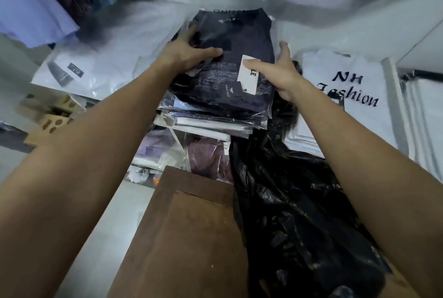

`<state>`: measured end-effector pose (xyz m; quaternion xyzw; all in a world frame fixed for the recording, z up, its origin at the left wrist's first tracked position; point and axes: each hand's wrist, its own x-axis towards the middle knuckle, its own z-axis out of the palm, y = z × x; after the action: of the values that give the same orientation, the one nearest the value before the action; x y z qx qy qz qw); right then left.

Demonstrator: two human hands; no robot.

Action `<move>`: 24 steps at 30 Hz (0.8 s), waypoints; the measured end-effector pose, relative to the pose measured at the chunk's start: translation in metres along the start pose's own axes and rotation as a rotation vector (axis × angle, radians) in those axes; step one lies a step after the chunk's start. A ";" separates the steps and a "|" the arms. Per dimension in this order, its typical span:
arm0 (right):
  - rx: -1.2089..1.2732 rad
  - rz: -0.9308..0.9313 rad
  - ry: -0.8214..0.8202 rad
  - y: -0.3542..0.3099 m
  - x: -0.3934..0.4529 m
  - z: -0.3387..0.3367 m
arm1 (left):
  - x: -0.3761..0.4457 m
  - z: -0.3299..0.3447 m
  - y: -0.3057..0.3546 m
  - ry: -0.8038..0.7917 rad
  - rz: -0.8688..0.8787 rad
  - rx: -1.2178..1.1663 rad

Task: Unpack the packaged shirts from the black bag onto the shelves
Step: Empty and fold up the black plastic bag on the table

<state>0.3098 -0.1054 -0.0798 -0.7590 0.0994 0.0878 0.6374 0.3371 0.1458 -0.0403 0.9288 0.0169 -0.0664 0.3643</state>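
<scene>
Both hands, left hand (187, 54) and right hand (278, 75), grip the packaged shirt (230, 67), arms outstretched.

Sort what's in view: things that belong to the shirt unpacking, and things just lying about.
Job: dark packaged shirts, black bag, left hand, right hand, shelf.
Lying about: white printed bag, white packaged shirt, wooden stool, hanging clothes.
</scene>
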 end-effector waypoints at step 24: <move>-1.214 -0.002 -0.049 0.160 -0.286 -0.107 | -0.258 0.192 0.015 -0.106 -0.226 0.048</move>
<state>-0.0077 -0.2266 -0.1394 -0.9848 0.0158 0.1457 0.0928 0.0610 0.0087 -0.1349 0.9246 0.1006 -0.1564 0.3323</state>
